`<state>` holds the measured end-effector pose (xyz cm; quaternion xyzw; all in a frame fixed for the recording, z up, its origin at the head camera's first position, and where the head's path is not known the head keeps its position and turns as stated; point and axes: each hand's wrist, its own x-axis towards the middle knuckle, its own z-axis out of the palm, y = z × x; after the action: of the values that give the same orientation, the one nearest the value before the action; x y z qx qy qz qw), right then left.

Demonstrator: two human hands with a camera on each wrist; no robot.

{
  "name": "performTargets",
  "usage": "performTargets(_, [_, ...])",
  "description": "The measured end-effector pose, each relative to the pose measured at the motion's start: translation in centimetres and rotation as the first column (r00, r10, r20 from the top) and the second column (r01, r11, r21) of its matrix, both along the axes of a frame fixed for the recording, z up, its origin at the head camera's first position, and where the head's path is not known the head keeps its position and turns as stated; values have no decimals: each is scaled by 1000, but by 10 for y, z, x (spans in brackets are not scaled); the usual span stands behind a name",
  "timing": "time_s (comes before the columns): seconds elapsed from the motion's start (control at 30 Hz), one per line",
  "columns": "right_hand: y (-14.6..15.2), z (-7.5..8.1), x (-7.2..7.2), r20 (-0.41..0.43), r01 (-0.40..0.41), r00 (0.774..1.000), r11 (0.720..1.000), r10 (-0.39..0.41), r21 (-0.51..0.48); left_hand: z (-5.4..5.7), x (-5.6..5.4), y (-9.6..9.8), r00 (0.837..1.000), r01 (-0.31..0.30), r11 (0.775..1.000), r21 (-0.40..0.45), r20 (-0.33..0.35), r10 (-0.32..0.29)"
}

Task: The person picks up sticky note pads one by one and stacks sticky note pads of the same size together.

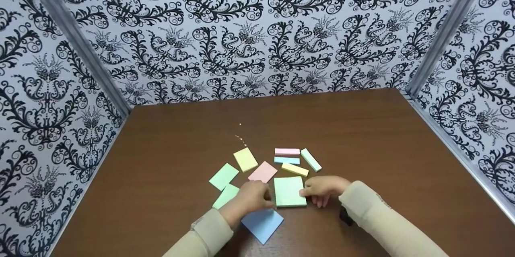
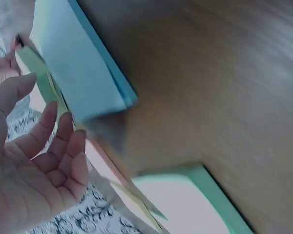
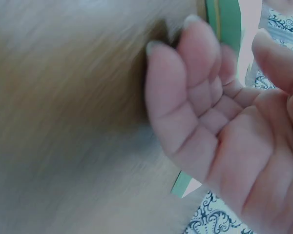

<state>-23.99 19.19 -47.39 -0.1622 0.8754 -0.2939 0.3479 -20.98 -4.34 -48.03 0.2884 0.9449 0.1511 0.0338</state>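
Your right hand (image 1: pixel 328 188) meets the right edge of a green stack (image 1: pixel 289 191), though whether it pinches cannot be told; your left hand (image 1: pixel 252 197), loosely bent and gripping nothing, hovers by the left edge. Flat on the table's (image 1: pixel 193 128) near half, the stack seems flanked to align its layers. Your forearms angle inward; a blue pad (image 1: pixel 263 225) lies near left.
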Motion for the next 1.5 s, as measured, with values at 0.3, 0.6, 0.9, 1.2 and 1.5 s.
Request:
performTargets(0.3, [17, -2, 4, 84, 34, 996, 992, -24, -123, 2, 18, -30, 990, -100, 995, -18, 93, 102])
performTargets(0.6, [18, -3, 5, 29, 15, 1000, 994, -12, -105, -4, 42, -9, 942, -312, 937, -159, 79, 327])
performTargets(0.9, [14, -3, 8, -4, 11, 1000, 998, -11, -60, -6, 42, -2, 921, -334, 923, -191, 142, 362])
performTargets(1.2, [-9, 15, 24, -147, -75, 983, 973, 109, 217, -8, 44, 6, 906, -358, 903, -239, 147, 398])
performTargets(1.5, [-33, 13, 47, -416, -295, 845, 941, 337, 163, -6, 40, 15, 865, -411, 875, -254, 194, 463])
